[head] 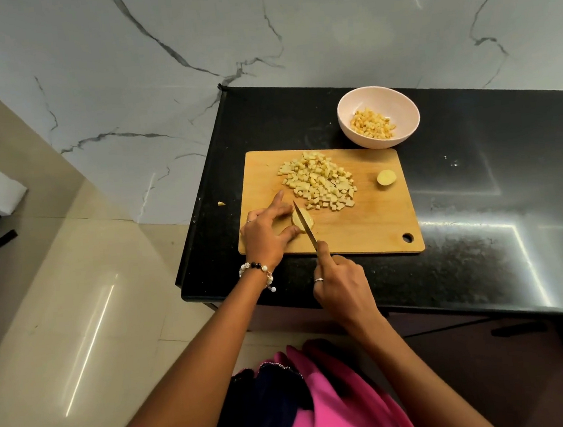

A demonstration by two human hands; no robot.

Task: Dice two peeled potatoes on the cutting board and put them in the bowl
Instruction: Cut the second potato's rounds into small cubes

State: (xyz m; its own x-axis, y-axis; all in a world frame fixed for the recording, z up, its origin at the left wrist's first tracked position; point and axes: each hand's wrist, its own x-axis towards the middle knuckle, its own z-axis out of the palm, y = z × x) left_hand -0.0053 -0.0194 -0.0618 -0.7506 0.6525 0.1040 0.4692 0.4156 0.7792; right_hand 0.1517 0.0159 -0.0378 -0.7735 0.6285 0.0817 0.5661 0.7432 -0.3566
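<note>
- While the white marble-veined wall [255, 26] fills the far side and a glossy beige tiled floor [60, 320] spreads to the left, the black stone counter [477, 194] holds everything in use.
- On the counter's left part lies the wooden cutting board [371, 228], a hanging hole at its near right corner.
- Just beyond the board's far right corner stands the pale pink bowl [401, 112], with a small heap of yellowish potato cubes inside.
- A wide pile of diced potato [318, 182] covers the board's far middle; nothing blocks the way between it and the bowl.
- The left hand [264, 232], a bead bracelet on its wrist, curls its fingers over the potato piece [303, 220] at the board's near left and holds it down.
- The right hand [340, 283] grips the knife [305, 226] handle, forefinger along the spine, the blade set on that piece.
- A rounded potato end [386, 178] sits apart near the board's right edge.
- One stray cube [221, 203] lies on the counter just left of the board.
- No writing or brand can be read anywhere.
</note>
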